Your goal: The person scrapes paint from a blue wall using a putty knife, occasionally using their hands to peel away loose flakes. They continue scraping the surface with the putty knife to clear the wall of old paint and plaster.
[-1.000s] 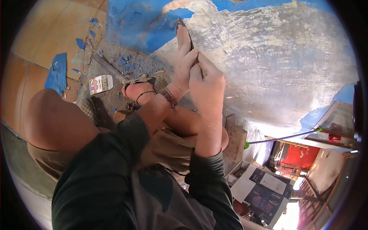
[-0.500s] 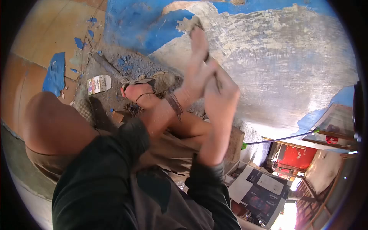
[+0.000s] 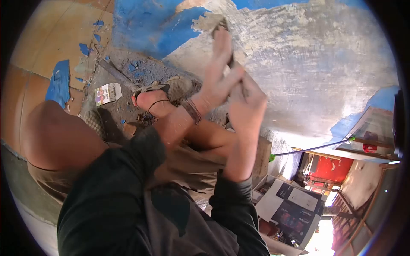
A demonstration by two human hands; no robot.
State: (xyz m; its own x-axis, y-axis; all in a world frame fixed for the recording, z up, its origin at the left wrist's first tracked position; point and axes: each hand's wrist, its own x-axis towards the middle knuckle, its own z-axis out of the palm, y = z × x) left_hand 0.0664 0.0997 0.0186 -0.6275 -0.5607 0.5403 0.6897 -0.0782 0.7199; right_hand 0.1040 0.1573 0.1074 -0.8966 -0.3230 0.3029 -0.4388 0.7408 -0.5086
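My right hand (image 3: pixel 248 104) is closed around the near end of a narrow, dark flat-bladed scraper (image 3: pixel 232 59), most of which the hands hide. Farther up the tool lies my left hand (image 3: pixel 218 79), its long fingers pressed along the blade and its thumb reaching toward my right hand. The dark tip shows just past the left fingertips, at the wall (image 3: pixel 294 64). There, blue paint (image 3: pixel 145 30) borders a bare, mottled grey-white area. Motion slightly blurs both hands.
Paint flakes and rubble lie on the floor around a small printed packet (image 3: pixel 107 94). A large blue flake (image 3: pixel 60 83) rests on the tiles (image 3: pixel 47 42). My bare foot (image 3: pixel 150 100) is near the wall's base. At lower right is a printed cardboard box (image 3: pixel 294 213), below a purple rod (image 3: pixel 311 149).
The view has shifted slightly, moving the wall and floor a little left in the picture. Both hands keep the same hold on the scraper, with its tip still at the wall.
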